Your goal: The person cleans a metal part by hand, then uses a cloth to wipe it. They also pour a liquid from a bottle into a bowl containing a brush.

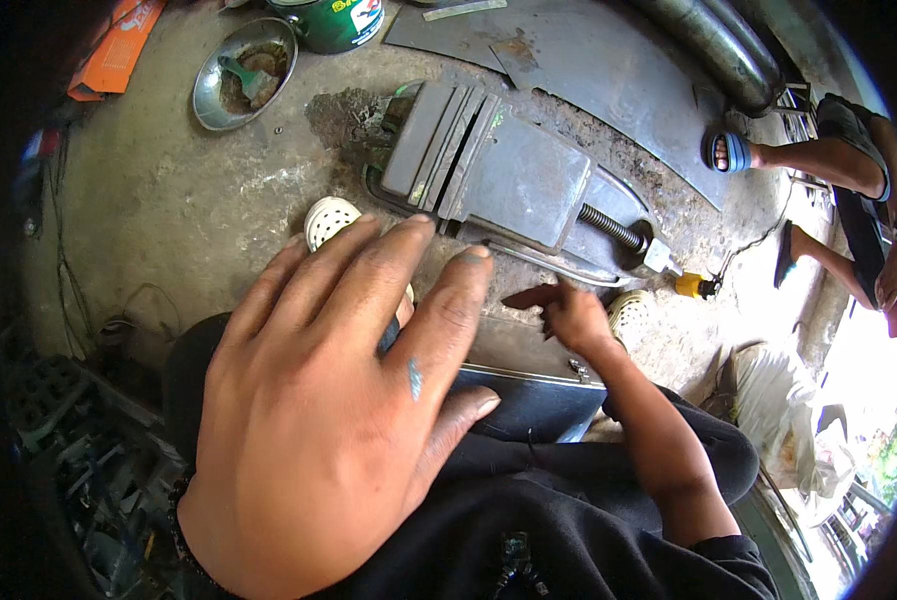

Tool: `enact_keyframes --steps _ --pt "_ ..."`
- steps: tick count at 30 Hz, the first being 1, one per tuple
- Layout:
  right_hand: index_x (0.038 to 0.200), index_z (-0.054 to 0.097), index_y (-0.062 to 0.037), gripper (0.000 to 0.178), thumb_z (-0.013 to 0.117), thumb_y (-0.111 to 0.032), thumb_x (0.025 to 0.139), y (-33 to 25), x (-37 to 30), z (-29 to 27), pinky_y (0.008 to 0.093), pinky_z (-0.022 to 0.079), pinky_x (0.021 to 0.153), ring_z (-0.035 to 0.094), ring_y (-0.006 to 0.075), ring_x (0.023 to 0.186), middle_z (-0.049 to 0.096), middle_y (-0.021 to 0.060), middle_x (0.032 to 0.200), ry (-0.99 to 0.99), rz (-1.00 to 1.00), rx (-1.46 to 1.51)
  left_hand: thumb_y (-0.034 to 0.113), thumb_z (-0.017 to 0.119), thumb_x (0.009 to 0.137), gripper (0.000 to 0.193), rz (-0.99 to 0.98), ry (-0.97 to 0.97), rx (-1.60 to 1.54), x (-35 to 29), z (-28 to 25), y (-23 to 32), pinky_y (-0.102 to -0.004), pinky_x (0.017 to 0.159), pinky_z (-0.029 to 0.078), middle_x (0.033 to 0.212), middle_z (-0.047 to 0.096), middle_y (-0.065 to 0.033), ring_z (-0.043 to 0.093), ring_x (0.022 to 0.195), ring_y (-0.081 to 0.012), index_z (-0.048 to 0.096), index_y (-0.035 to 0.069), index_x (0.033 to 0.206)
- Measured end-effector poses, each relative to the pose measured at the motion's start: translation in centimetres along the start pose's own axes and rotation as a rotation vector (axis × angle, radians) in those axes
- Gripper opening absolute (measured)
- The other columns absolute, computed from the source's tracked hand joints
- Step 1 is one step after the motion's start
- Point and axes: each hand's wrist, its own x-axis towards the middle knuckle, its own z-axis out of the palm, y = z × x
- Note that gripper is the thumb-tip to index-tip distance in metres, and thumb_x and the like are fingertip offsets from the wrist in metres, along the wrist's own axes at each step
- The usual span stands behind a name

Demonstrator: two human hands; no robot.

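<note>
Left hand (329, 400) is right up in the camera, back of it facing me, fingers stretched out and a bit apart, thumb off to the side. Can't see anything in it, though the palm is turned away. There's a small bluish mark near the base of the index finger, and a dark bracelet (179, 530) on that wrist.

Right hand (581, 322) is farther down, curled around a small dark brown piece (532, 297) that pokes out to the left of the fingers. It's just beside the near edge of the big grey machine vise (534, 175); can't tell if they're touching.

The vise sits on the concrete floor (159, 220) ahead of the person, jaws toward the left with a narrow dark gap between them, threaded screw (611, 226) out to the right. A yellow thing (689, 285) with a dark tip is near the screw's end.

Pale clogs on the person's feet, 1 (330, 220) near the left fingertips, 1 (631, 315) beside the right hand. Up top left there's a metal bowl (207, 88) with a green-handled brush (244, 75) in it, next to a green container (331, 25). Dark sheet metal (619, 80) lies beyond the vise, and another person's sandaled foot (731, 152) is at its right end.
</note>
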Motion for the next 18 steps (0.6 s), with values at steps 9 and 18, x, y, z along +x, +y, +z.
enact_keyframes --steps 9,18 --pt "0.152 0.019 -0.0182 0.075 0.054 -0.025 0.087 -3.3 10.1 -4.6 0.0577 0.053 0.072 0.065 0.0488 0.080 0.066 0.0322 0.089 0.320 0.007 -0.092 0.023 0.076 0.076 0.060 0.033 0.174 0.001 -1.1 -0.8 -1.5 -0.0480 0.098 0.043 0.126 0.055 -0.0211 0.054 0.115 -0.0404 0.055 0.004 0.129" --pt "0.135 0.053 -0.0156 0.047 0.052 -0.022 0.088 -3.3 8.4 -9.8 0.0487 0.053 0.083 0.065 0.0406 0.096 0.068 0.0203 0.108 0.320 -0.162 0.032 0.022 0.074 0.079 0.057 -0.047 0.271 -0.057 -1.5 -1.9 -4.6 -0.0458 0.094 0.046 0.120 0.058 -0.0218 0.058 0.108 -0.0405 0.054 0.003 0.129"
